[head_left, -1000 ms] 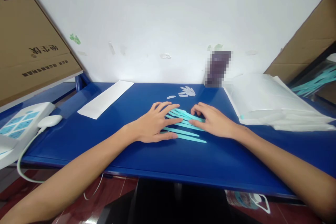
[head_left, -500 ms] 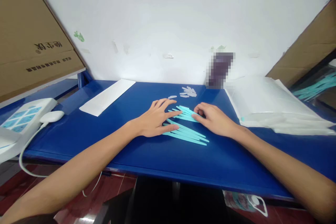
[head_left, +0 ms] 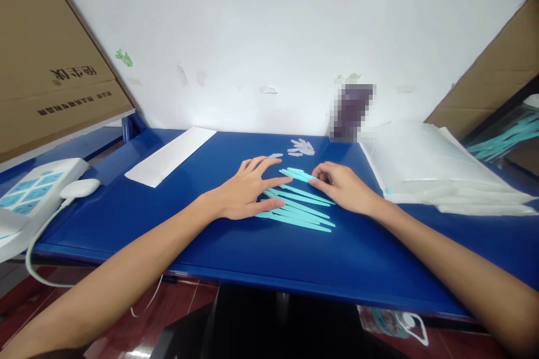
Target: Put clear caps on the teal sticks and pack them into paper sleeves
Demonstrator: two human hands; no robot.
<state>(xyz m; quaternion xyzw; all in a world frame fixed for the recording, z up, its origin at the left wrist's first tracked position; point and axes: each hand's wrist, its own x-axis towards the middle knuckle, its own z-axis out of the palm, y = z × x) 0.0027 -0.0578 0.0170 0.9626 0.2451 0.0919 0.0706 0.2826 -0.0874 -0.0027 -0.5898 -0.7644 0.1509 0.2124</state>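
Slim turquoise plastic sticks, shaped like eyebrow razors, lie fanned out on the blue table. My left hand is spread open over their left ends, its thumb and index finger resting on or close to them. Farther back, a small bunch of the same turquoise sticks has its right end between the thumb and fingers of my right hand. Those fingers are curled closed, and exactly how many sticks they hold is hidden. Beyond my hands is a little pile of translucent caps; one loose cap lies by my left fingertips.
A white strip of card lies at left, near a white power strip with a cabled plug. Clear plastic bags are stacked at right. Cardboard stands at left, and a blurred dark object leans on the wall.
The bunch at my right hand has separated from some sticks, which now lie between it and the front group. My left hand has barely moved. The view has shifted slightly.
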